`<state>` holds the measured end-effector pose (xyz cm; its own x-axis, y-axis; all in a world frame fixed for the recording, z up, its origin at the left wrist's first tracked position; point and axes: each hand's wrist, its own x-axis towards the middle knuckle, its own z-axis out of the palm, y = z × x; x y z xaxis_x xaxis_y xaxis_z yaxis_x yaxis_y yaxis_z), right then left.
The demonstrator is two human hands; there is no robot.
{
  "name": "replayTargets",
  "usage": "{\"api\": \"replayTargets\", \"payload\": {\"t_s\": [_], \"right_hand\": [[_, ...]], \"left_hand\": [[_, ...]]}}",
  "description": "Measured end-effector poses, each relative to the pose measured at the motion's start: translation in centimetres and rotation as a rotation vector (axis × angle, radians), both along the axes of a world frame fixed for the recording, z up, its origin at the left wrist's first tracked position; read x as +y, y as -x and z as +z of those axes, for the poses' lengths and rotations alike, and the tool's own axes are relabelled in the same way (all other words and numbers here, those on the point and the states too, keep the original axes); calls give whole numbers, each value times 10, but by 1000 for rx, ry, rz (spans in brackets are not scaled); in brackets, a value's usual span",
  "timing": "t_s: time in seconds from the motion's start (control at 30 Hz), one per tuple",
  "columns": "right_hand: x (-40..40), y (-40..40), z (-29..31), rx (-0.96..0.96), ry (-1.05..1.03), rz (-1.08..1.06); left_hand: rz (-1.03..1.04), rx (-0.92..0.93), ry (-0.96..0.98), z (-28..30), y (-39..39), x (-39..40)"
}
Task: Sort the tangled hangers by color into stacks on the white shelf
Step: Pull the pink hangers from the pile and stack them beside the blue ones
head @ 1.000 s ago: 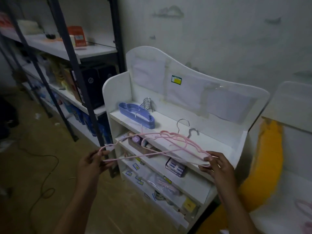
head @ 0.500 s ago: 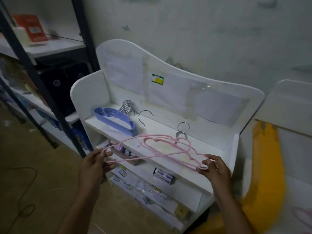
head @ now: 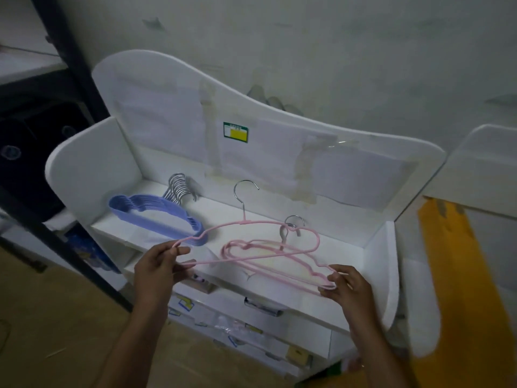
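two pink hangers (head: 253, 249), one stack of blue hangers (head: 156, 217), one white shelf (head: 92, 169), two hands

Left hand (head: 159, 271) and right hand (head: 349, 287) pinching opposite ends of tangled pink hangers (head: 268, 250) above the white shelf (head: 321, 236), stack of blue hangers (head: 156, 215) at its left

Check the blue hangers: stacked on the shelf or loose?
Stacked: the blue hangers lie nested in one pile on the white shelf's top board, hooks bunched together.

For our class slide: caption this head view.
Both hands hold pink hangers over a white shelf beside stacked blue hangers.
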<state>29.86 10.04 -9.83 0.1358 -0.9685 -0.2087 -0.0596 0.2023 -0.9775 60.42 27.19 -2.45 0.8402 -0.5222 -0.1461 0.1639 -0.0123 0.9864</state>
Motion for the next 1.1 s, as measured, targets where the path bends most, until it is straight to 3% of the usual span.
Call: {"api": "replayTargets", "payload": {"t_s": [0.07,0.2,0.27,0.43,0.63,0.9,1.0,1.1], "right_hand": [[0,0,-6,120,10,-4],[1,4,-15,555,146,46],[1,4,-18,642,202,48],[-3,3,-21,672,188,51],[-7,9,-20,503,134,-51],[-12,4,-1,544,142,-75],[-11,3,3,610,131,-38],[-12,2,2,678,98,39]], "left_hand": [[-32,-8,-15,-5,-8,-9],[-114,0,-38,-18,-16,-24],[-160,3,-52,-23,-22,-31],[-253,25,-98,-39,-36,-51],[-345,29,-157,-62,-41,-75],[-433,-135,-295,-85,-36,-108],[-474,-299,-367,-96,-43,-112],[-491,-622,-471,-92,-39,-111]]}}
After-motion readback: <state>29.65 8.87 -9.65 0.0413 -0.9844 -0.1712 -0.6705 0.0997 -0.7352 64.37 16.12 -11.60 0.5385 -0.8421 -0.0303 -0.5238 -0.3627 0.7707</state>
